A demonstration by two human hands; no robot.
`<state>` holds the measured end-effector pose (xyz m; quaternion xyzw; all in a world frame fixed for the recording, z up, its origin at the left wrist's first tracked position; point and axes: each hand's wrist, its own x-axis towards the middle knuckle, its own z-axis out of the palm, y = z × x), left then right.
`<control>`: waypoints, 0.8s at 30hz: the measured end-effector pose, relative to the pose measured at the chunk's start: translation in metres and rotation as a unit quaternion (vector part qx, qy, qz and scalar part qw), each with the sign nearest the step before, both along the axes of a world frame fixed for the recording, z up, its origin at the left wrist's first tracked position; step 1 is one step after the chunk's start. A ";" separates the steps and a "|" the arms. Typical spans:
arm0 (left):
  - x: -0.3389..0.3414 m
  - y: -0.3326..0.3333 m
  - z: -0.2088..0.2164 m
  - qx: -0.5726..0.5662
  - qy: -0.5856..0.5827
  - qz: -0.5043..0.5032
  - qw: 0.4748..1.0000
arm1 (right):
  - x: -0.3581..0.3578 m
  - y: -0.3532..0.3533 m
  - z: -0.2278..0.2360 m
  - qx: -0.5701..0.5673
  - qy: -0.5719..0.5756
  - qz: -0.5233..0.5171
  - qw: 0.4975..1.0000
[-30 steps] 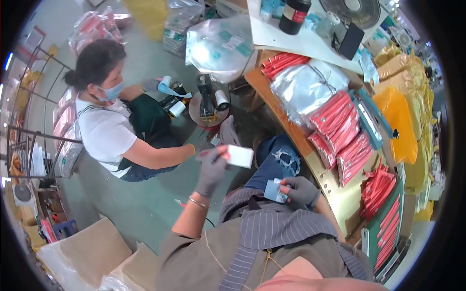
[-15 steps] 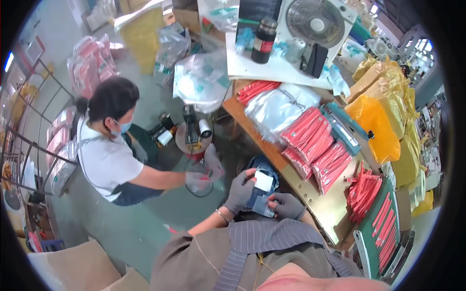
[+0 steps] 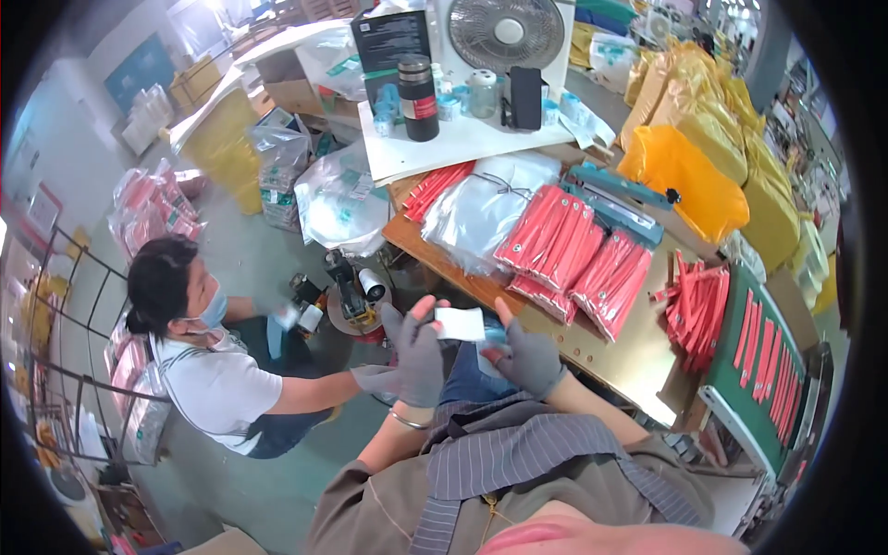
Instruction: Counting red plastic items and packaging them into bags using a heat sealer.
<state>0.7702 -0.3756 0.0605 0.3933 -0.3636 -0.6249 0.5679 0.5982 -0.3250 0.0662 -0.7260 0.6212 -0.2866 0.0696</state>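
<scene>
My left hand (image 3: 413, 361), in a grey glove with bare fingertips, has its fingers at the left end of a small white rectangular piece (image 3: 460, 324), which looks like a card or label. My right hand (image 3: 530, 358), gloved the same way, has thumb and forefinger around a bluish translucent piece (image 3: 495, 331) beside the white one. How far the two pieces overlap is hidden by the fingers. Both hands are raised in front of my lap, left of the workbench edge. A co-worker's gloved hand (image 3: 372, 377) is close by my left wrist.
On the workbench (image 3: 592, 356) lie bundles of red strips in clear bags (image 3: 548, 239), loose red strips (image 3: 696, 310) and clear bags (image 3: 495, 199). A green conveyor belt (image 3: 731, 370) carries red strips at right. A masked co-worker (image 3: 208, 361) sits left, near a small machine (image 3: 350, 294).
My hands have moved up and away from my body, with the white piece turned level between them. The view has shifted. The co-worker's far hand has come into sight by the small machine.
</scene>
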 end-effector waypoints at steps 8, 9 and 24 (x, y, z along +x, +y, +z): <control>0.050 -0.072 0.048 -0.048 -0.038 0.136 0.989 | -0.035 -0.023 -0.010 0.097 -0.116 -0.023 0.988; 0.062 -0.088 0.039 -0.094 -0.106 0.155 0.978 | -0.032 -0.024 -0.011 0.100 -0.118 -0.018 0.988; 0.089 -0.103 0.011 -0.024 -0.058 0.152 0.986 | -0.033 -0.109 0.003 0.101 -0.184 0.075 0.975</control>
